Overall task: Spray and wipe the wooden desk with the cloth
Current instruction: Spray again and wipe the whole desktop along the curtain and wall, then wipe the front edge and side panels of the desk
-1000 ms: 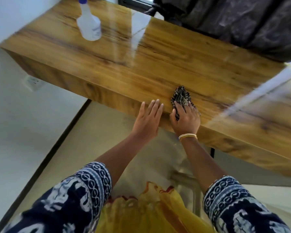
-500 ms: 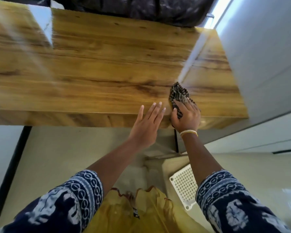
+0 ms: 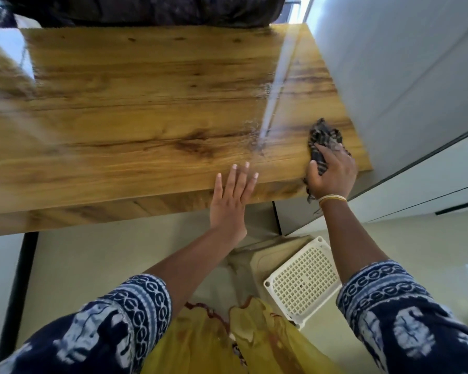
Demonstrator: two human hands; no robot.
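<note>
The wooden desk (image 3: 152,109) fills the upper half of the head view, glossy, with fine droplets near a bright streak of glare. A dark striped cloth (image 3: 323,139) lies bunched near the desk's front right corner. My right hand (image 3: 331,174) presses down on the cloth and grips it, a bit of fabric hanging over the front edge. My left hand (image 3: 231,198) rests flat on the front edge, fingers spread, holding nothing. The spray bottle is out of view.
A grey wall or cabinet (image 3: 405,76) stands right against the desk's right end. A white perforated plastic stool (image 3: 301,282) sits on the floor below my right arm. Dark fabric (image 3: 146,9) hangs behind the desk's far edge.
My view has swung right along the desk, so the spray bottle has left the frame. My right hand has slid the cloth right, to the desk's right end. My hands are now further apart.
</note>
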